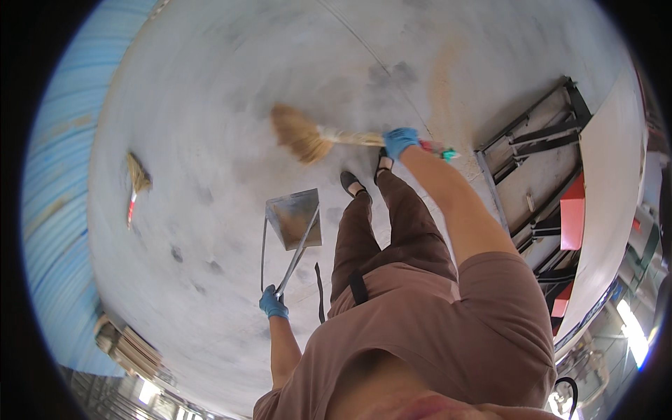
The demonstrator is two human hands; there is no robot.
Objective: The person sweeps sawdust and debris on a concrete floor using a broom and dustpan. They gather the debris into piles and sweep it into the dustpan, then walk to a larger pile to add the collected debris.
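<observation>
My right hand [401, 142], in a blue glove, is closed around the handle of a straw broom [302, 134]. The broom reaches out to the left, and its bristles are smeared by motion over the grey floor. Blue-gloved too, my left hand [274, 303] grips the top of a long metal handle. That handle belongs to a metal dustpan [297, 218] in front of my left side, with some brownish dust in its pan. The broom's bristles are beyond the pan and apart from it.
A second, smaller broom [136, 178] with a red handle lies on the floor at the left, near a blue corrugated wall [59, 175]. On the right stands a dark metal frame [539, 147] with red parts beside a pale panel [612, 161]. Brownish dust [448, 77] streaks the floor ahead.
</observation>
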